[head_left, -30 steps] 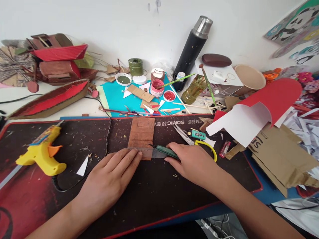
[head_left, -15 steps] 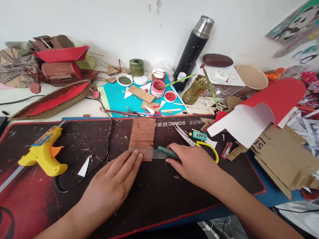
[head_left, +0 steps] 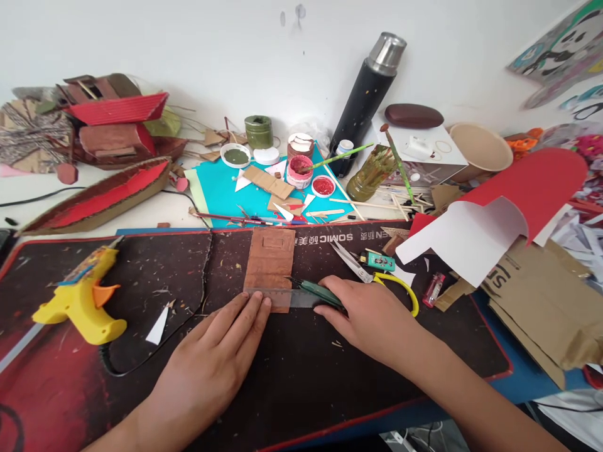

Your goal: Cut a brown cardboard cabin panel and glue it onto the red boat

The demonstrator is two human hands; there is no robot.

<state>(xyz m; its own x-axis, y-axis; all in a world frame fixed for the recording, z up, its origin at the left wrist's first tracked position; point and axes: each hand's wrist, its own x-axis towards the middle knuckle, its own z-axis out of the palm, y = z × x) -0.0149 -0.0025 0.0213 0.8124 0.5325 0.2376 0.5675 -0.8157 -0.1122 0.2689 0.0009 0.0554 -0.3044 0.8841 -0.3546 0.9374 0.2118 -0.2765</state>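
Note:
A brown painted cardboard piece (head_left: 269, 257) lies flat on the dark mat (head_left: 282, 389), with a small rectangle marked near its top. Across its lower part rests a clear ruler (head_left: 301, 299). The fingertips of my left hand (head_left: 214, 355) press on the ruler and card; the fingers are stretched out and hold nothing. My right hand (head_left: 372, 320) grips a dark green cutter (head_left: 320, 293), its tip at the card's right edge just above the ruler. Scissors with yellow handles (head_left: 396, 282) lie beyond my right hand, beside a teal lighter (head_left: 378, 260).
On the left is a yellow glue gun (head_left: 85, 301) with its cord. Behind the mat are paint pots (head_left: 299, 171), a black flask (head_left: 362, 94) and a cardboard boat (head_left: 98, 194). Curved red paper (head_left: 527, 188) and cardboard (head_left: 541, 301) lie right.
The view has shifted slightly, so most things sit a little lower in the picture. Both hands, the ruler and the cutter keep nearly the same places relative to the card.

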